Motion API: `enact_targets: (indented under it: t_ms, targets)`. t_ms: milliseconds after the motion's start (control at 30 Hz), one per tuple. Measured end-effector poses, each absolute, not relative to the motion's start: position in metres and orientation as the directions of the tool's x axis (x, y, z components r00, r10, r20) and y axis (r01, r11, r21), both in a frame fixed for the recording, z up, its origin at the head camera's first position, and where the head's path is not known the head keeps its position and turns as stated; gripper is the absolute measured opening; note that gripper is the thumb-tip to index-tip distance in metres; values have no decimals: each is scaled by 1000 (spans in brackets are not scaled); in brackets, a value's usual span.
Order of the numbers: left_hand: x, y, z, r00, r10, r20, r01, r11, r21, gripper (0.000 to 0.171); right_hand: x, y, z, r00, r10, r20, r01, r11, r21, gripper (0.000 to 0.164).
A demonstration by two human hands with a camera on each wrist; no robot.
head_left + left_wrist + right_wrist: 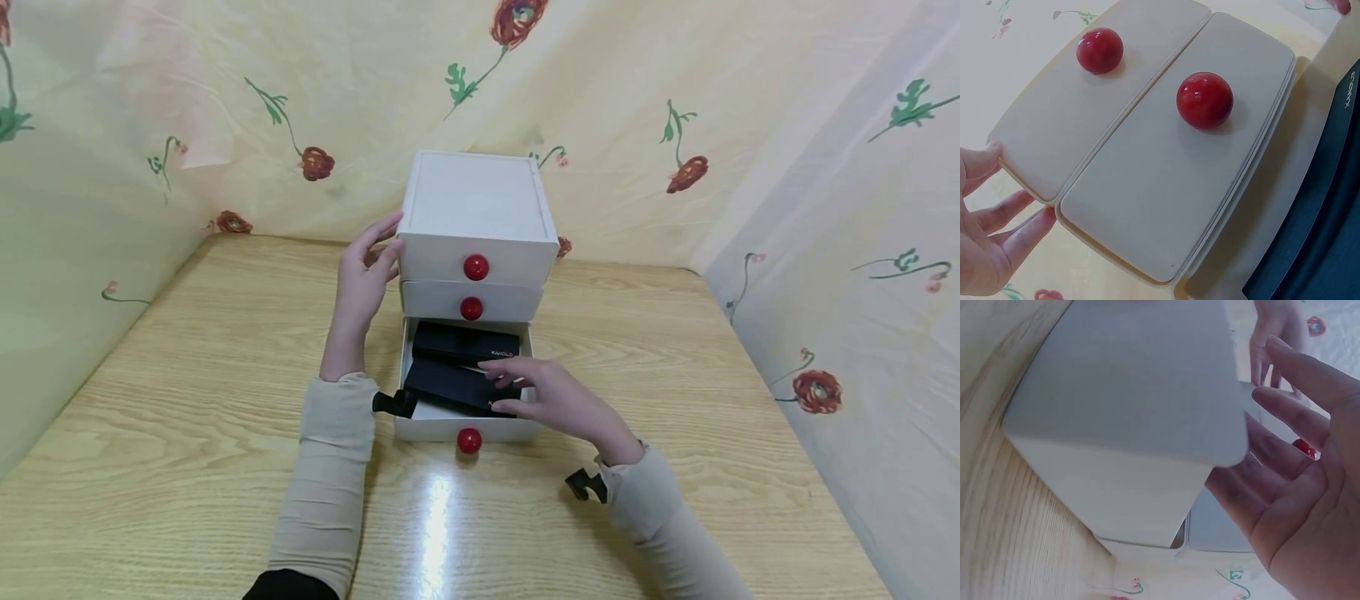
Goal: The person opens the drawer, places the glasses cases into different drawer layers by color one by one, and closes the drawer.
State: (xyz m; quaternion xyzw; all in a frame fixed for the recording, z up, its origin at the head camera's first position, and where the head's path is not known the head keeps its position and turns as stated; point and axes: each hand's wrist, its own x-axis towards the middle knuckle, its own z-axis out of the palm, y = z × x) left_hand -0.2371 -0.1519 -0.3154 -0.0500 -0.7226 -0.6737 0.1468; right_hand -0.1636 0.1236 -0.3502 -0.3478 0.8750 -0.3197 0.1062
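A small white drawer cabinet (476,196) stands on the table, its bottom drawer (427,430) pulled out. Inside lie two dark oblong cases with light lettering, the rear case (450,342) and the front case (448,383). My left hand (360,279) rests its fingertips against the cabinet's left side near the top, thumb at the front edge. Over the right part of the drawer is my right hand (558,398), fingers loosely bent above the front case and nothing held. From the right wrist, those fingers (1291,415) reach past the drawer's side wall.
Above the pulled-out drawer are two closed drawers, the top one with a red knob (476,267) and the middle one with another red knob (471,308). A wooden table (202,400) lies beneath. Flower-patterned cloth (375,100) hangs behind and at both sides.
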Motion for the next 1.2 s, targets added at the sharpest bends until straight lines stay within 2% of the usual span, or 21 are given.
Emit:
enact_targets:
  t_ms: [333, 667, 933, 1200]
  targets:
    - [-237, -152, -316, -952, -123, 281, 272, 86, 958, 40, -153, 117, -352, -687, -724, 53, -583, 508, -634, 52]
    - [-237, -152, -315, -953, -127, 276, 267, 78, 960, 40, -146, 115, -357, -624, -777, 81, -590, 401, -701, 49]
    - [-236, -152, -315, -953, -128, 275, 266, 79, 961, 40, -140, 115, -354, -634, -772, 51, -539, 394, -745, 51]
    - [-236, -152, -314, -953, -128, 275, 266, 89, 960, 40, -135, 114, -354, -633, -766, 106, -556, 355, -751, 48]
